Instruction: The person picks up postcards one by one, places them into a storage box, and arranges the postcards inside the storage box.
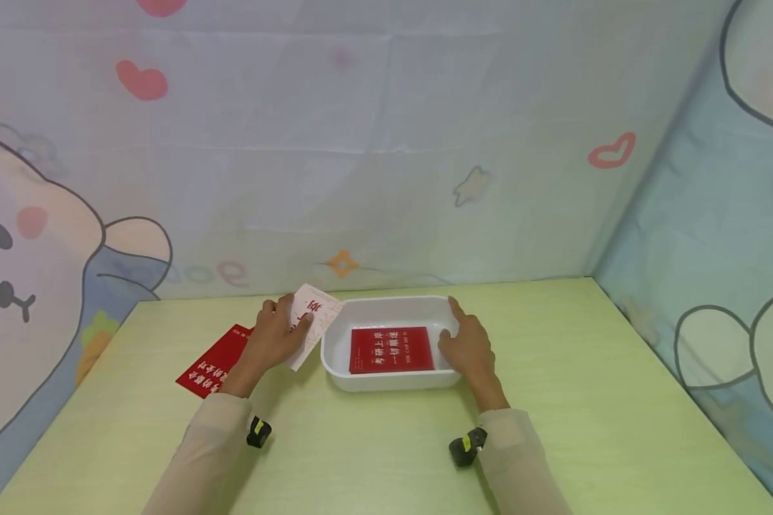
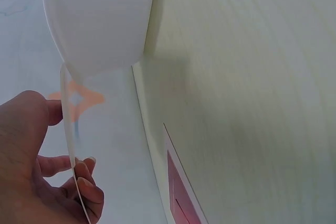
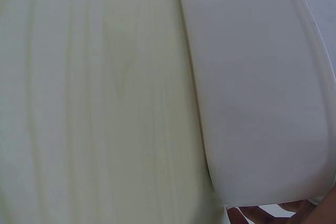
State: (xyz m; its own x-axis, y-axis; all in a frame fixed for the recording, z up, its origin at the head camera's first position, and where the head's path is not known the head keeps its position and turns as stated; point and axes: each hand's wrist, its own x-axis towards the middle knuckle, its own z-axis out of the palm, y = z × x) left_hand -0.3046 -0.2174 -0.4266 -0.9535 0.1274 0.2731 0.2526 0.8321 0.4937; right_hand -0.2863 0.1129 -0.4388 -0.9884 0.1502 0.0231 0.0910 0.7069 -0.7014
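Note:
Between thumb and fingers my left hand [image 1: 275,335] pinches a pale card [image 1: 315,315] with red characters, held tilted at the left end of a white plastic tub [image 1: 393,383]. The left wrist view shows this card [image 2: 68,114] edge-on, its top at the tub's rim. My right hand [image 1: 470,347] grips the tub's right end, thumb over the rim; its fingers show at the bottom of the right wrist view. Inside the tub lies a red card [image 1: 391,350] with white characters. Another red card [image 1: 215,361] is on the table, partly hidden by my left hand and forearm.
The light wooden table [image 1: 618,400] runs back to a printed cloth backdrop [image 1: 386,143] with cartoon figures and hearts. A second cloth side [image 1: 683,250] rises along the table's right edge. Each wrist wears a small black camera.

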